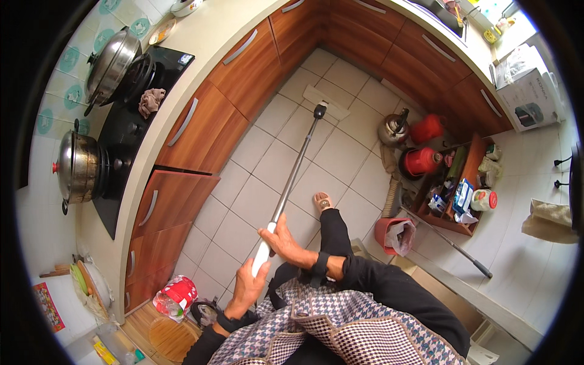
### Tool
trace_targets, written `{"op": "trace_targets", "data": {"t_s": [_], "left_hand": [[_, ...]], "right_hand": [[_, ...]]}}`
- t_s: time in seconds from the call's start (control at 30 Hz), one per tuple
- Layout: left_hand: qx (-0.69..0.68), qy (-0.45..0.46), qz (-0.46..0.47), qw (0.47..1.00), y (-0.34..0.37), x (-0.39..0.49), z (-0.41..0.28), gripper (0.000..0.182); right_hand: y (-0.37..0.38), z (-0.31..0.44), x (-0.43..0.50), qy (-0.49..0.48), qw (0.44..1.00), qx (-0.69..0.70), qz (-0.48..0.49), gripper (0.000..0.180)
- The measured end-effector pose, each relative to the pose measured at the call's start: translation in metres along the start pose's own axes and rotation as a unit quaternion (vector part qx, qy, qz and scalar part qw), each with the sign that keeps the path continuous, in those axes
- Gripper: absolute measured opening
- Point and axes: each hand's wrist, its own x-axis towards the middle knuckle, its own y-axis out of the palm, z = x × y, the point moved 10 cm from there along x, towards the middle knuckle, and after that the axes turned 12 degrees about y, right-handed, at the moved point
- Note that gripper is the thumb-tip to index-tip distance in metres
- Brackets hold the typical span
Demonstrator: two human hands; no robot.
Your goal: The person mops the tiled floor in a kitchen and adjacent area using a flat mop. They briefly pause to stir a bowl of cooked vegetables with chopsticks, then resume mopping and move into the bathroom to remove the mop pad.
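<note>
Both of my hands hold a flat mop by its white grip (262, 251). My left hand (247, 285) wraps the lower end of the grip, close to my body. Further up, my right hand (287, 244) closes around the grip where it meets the metal pole (292, 175). The pole slants away across the tiles to a black swivel joint (320, 110). Beneath that joint the pale flat mop head (337, 111) rests on the tiled floor (260, 155), near the corner of the cabinets.
Wooden cabinets (228, 105) run along the left and far sides; one door (178, 196) stands slightly out. At right are a kettle (393, 129), red containers (422, 163), a ribbed hose (390, 196), a lined red bin (385, 237) and a wooden rack (470, 178). A red plastic bag (175, 296) lies lower left.
</note>
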Motion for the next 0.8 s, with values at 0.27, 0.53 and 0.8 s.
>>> {"op": "trace_targets", "data": {"t_s": [0.27,0.53,0.8], "left_hand": [[-0.086,-0.004,-0.007,0.996,0.059,0.137,0.001,0.040],[-0.211,-0.012,-0.015,0.977,0.096,0.239,-0.015,0.039],[-0.184,-0.143,-0.007,0.973,-0.003,0.015,0.043,0.032]], "right_hand": [[-0.113,0.064,0.106,-0.097,0.973,-0.098,-0.186,0.050],[-0.192,0.116,0.194,-0.071,0.983,-0.023,-0.167,0.035],[0.000,-0.005,0.058,0.101,0.990,0.036,0.091,0.045]]}}
